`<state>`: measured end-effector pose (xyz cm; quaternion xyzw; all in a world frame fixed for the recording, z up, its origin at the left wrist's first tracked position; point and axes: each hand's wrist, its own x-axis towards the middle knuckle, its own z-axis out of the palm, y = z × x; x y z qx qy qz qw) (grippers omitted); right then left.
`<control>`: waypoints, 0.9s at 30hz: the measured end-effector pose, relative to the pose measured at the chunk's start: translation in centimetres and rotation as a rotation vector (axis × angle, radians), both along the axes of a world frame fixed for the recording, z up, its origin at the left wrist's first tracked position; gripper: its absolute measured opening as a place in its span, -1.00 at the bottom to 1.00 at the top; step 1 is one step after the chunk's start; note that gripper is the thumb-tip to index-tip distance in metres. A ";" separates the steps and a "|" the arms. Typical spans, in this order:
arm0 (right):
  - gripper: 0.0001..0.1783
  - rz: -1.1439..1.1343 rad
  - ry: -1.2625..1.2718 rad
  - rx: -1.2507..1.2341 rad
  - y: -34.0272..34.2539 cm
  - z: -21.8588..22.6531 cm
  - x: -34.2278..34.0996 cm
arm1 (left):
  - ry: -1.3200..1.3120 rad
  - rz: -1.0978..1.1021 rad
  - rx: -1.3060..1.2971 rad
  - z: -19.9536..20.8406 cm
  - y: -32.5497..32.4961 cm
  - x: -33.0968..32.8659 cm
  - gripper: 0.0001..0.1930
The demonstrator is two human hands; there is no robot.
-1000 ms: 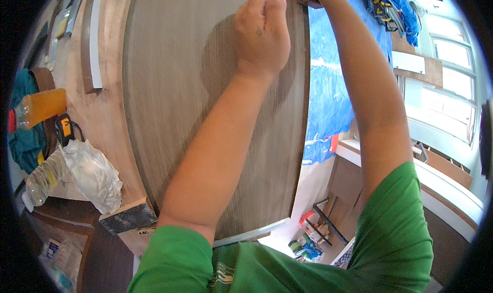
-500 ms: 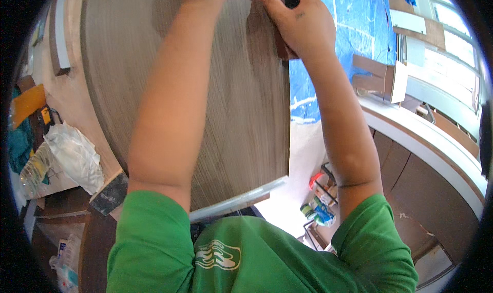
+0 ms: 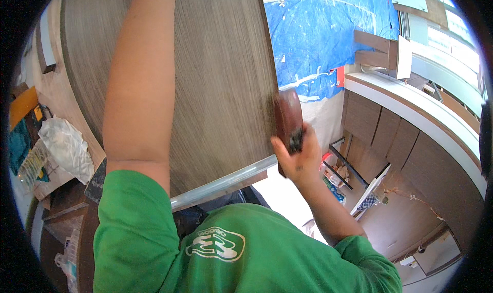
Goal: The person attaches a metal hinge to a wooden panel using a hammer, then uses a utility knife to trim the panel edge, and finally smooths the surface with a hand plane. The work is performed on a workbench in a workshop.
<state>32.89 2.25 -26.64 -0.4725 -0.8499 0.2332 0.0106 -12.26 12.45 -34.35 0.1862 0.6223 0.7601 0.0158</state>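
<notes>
A large brown wood-grain panel [image 3: 221, 82] lies in front of me, its right edge running away from me. My right hand [image 3: 304, 162] is closed around the near end of a dark reddish-brown wooden hand plane [image 3: 288, 111]. The plane sits along the panel's right edge, close to the near corner, with a dark part by my fingers. My left forearm [image 3: 138, 88] stretches forward over the panel's left part; the hand itself is beyond the upper edge of the picture.
Pale translucent edging [image 3: 223, 182] runs along the panel's near side. Blue sheeting [image 3: 318, 36] covers the floor at far right. A crumpled white bag [image 3: 67, 144] lies on the left beside tools. Brown cabinets [image 3: 405, 144] stand at right, near a black metal frame [image 3: 349, 162].
My right hand has drawn the hand plane toward me along the panel's right edge. My left hand has slipped out past the top of the picture.
</notes>
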 end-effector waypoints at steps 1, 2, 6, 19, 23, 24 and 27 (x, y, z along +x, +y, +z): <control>-0.29 -0.072 -0.025 -0.100 -0.9 0.8 1.7 | -0.025 -0.013 0.002 0.2 0.0 0.2 -0.44; -0.31 -0.139 -0.048 -0.199 -1.7 1.6 3.3 | -0.048 -0.021 0.005 0.5 -0.1 0.2 -0.43; -0.34 -0.257 0.024 -0.319 -0.9 3.7 6.7 | -0.041 0.008 -0.063 1.2 -0.8 0.8 -0.41; -0.35 0.059 0.491 -0.194 31.8 -0.6 -39.7 | -0.033 0.028 -0.035 2.4 -0.8 2.4 -0.53; -0.33 0.152 0.357 -0.009 35.2 -1.1 -51.4 | -0.072 0.032 -0.024 2.5 -1.2 2.3 -0.56; -0.32 0.178 0.305 0.062 36.4 -1.7 -53.5 | -0.053 0.033 -0.050 2.5 -1.2 2.4 -0.57; -0.28 0.227 0.131 0.240 38.7 -2.4 -57.2 | -0.030 0.031 -0.095 2.7 -1.0 2.5 -0.61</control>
